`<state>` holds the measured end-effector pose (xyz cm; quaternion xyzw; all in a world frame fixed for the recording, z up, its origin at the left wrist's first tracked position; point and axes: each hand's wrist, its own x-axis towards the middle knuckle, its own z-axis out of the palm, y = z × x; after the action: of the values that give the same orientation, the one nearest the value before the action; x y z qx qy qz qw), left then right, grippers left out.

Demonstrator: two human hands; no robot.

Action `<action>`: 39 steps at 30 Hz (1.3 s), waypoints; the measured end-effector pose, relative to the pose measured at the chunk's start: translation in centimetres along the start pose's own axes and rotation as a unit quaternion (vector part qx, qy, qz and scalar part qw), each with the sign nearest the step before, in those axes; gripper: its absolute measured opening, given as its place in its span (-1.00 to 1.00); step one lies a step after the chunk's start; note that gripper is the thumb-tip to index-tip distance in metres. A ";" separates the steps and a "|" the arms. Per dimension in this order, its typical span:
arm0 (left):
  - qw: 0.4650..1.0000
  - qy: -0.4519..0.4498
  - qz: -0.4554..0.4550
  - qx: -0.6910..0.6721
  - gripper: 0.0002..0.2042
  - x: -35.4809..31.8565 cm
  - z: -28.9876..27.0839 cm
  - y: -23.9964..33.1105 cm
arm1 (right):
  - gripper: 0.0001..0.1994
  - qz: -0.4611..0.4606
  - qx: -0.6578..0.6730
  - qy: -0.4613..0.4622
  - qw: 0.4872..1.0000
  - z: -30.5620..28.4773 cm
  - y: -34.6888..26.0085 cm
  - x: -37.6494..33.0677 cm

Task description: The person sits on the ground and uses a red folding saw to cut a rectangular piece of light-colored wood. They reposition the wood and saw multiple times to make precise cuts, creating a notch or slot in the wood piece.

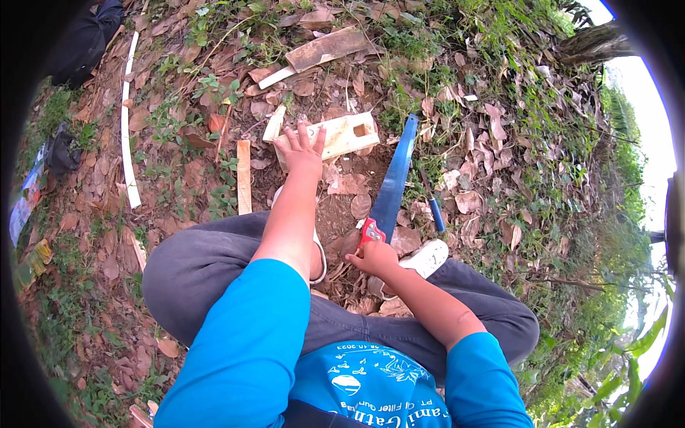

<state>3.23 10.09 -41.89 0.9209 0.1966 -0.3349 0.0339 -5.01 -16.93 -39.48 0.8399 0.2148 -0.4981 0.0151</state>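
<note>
My left hand (302, 148) lies with spread fingers on top of a pale wooden block (342, 135). A squarish hole shows near the block's right end. In my right hand (376, 258) is the red handle of a handsaw (394, 187). Its blue blade points away from me, up and to the right, with the tip just right of the block. I see no contact between blade and block. A short wood offcut (274, 124) rests against the block's left end.
A short plank (244, 175) lies left of the block, and a brown board (327, 50) beyond it. A blue-handled tool (436, 214) is right of the saw. One long white strip (126, 121) lies far left. A dark bag (84, 43) sits at upper left. Dry leaves and weeds cover the ground.
</note>
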 end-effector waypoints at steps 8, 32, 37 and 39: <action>1.000 -0.002 -0.001 -0.010 0.03 -0.3 -0.4 0.3 | -0.29 -0.020 0.037 0.150 0.988 3.5 1.6 -0.9; 0.995 0.074 0.014 -0.070 0.21 -0.4 1.2 -1.5 | -0.85 -0.071 0.637 0.272 0.718 -5.8 -2.1 -18.0; 0.985 0.170 0.023 -0.029 0.22 0.3 1.7 -3.2 | -0.81 -0.145 0.682 0.308 0.647 -5.0 -1.4 -23.2; 0.989 0.131 0.041 -0.057 0.21 -0.1 0.5 -3.8 | -0.82 -0.146 0.661 0.331 0.657 -4.1 -1.5 -23.6</action>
<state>1.41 13.46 -41.99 0.9607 0.1800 -0.1979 0.0736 -11.93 -22.80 -17.23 0.6957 -0.0609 -0.1933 -0.6892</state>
